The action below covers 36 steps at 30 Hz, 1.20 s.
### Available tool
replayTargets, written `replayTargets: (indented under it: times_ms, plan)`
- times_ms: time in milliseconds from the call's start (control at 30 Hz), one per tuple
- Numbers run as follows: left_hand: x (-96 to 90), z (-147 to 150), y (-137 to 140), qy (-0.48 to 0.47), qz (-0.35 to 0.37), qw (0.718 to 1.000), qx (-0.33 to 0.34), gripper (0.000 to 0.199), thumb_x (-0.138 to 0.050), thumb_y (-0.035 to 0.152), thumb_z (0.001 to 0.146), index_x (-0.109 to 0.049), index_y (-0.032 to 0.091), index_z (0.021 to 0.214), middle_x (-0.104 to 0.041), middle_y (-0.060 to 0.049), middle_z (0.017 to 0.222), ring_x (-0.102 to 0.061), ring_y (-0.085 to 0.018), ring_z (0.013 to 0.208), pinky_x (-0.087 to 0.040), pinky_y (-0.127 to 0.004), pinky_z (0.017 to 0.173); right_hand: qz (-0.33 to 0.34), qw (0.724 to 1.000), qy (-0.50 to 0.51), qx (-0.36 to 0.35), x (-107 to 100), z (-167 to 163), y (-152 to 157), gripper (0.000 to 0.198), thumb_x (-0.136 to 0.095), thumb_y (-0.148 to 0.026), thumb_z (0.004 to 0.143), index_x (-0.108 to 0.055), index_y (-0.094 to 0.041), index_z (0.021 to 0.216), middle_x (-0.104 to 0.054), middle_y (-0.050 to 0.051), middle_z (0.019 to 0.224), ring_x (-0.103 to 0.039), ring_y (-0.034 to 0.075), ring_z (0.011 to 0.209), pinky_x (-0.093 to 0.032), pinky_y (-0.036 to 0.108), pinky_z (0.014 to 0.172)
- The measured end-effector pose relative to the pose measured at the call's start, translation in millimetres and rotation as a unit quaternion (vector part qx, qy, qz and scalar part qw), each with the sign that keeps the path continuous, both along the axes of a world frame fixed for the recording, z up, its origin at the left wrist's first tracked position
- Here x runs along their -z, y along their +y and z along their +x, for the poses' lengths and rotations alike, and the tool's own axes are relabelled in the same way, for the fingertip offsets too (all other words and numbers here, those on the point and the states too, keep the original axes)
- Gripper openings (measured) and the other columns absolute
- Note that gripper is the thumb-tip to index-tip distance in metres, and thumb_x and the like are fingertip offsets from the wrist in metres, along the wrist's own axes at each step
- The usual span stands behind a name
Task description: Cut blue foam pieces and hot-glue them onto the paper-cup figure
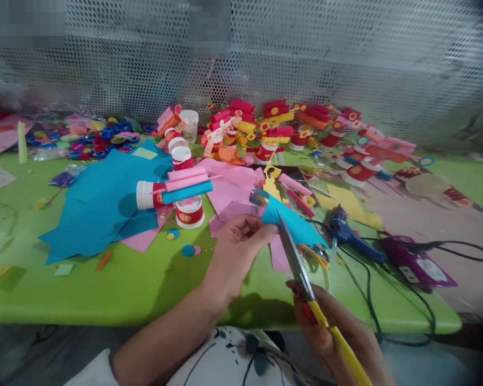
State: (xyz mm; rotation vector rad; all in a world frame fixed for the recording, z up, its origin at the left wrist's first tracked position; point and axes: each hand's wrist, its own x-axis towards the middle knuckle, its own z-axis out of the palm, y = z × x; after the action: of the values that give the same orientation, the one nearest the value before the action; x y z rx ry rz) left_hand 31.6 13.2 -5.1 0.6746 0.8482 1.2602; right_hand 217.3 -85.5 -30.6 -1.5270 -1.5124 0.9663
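My left hand (pixel 237 249) pinches the near left edge of a small blue paper piece (pixel 295 222) above the green table. In my right hand (pixel 338 327) is a pair of scissors (pixel 300 268) with yellow handles, its blades pointing up and away from me. The blade tips reach the blue paper just right of my left thumb. Whether the blades are parted is hard to make out. Left of my hands, a white and red paper cup (pixel 147 194) lies on its side on another cup (pixel 190 213), with pink and blue paper rolls (pixel 187 186) attached.
A blue glue gun (pixel 354 236) and a purple box (pixel 416 262) with black cords lie at right. Large blue sheets (pixel 99 195) and pink paper (pixel 229 187) cover the middle left. Several decorated cups (pixel 265 153) line the back, before a perforated metal panel (pixel 241 64).
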Motion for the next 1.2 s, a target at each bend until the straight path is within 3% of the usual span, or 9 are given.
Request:
replayTargets:
  times_ms: [400,567,967,1200]
  plan:
    - [-3.2,-5,1,0.016,0.017,1.000,-0.007,0.019,-0.078,0.031,0.082,-0.065,0.018,0.078,-0.059,0.001,0.073,-0.050,-0.011,0.069,-0.038,-0.024,0.060,-0.024,0.999,0.024,0.034,-8,-8,-3,0.068,-0.067,-0.082,0.078,-0.079,-0.025,0.114,-0.065,0.002,0.073,-0.056,0.018,0.063,-0.046,0.025,0.055]
    - [-6.1,-9,0,0.027,0.024,0.999,-0.007,0.021,-0.076,0.028,0.082,-0.060,0.019,0.072,-0.056,0.002,0.071,-0.047,-0.010,0.067,-0.036,-0.023,0.060,-0.027,0.999,0.025,0.029,-8,-6,-4,0.073,-0.067,-0.084,0.076,-0.079,-0.024,0.115,-0.068,0.004,0.076,-0.061,0.019,0.065,-0.047,0.026,0.056]
    - [-9.2,-12,0,0.041,-0.003,0.999,-0.012,0.021,-0.078,0.036,0.079,-0.065,0.019,0.076,-0.054,0.003,0.067,-0.041,-0.009,0.057,-0.034,-0.025,0.056,-0.023,0.999,0.036,0.029,-6,-3,-4,0.069,-0.073,-0.080,0.075,-0.080,-0.022,0.111,-0.068,0.004,0.074,-0.059,0.019,0.062,-0.047,0.028,0.058]
    - [-8.7,-11,2,0.005,0.009,0.999,-0.049,0.017,-0.079,0.031,0.079,-0.069,0.018,0.076,-0.062,0.001,0.069,-0.053,-0.011,0.067,-0.042,-0.024,0.066,-0.024,0.999,0.020,0.030,2,1,-7,0.065,-0.078,-0.076,0.073,-0.081,-0.024,0.112,-0.067,0.002,0.070,-0.057,0.018,0.060,-0.048,0.028,0.057]
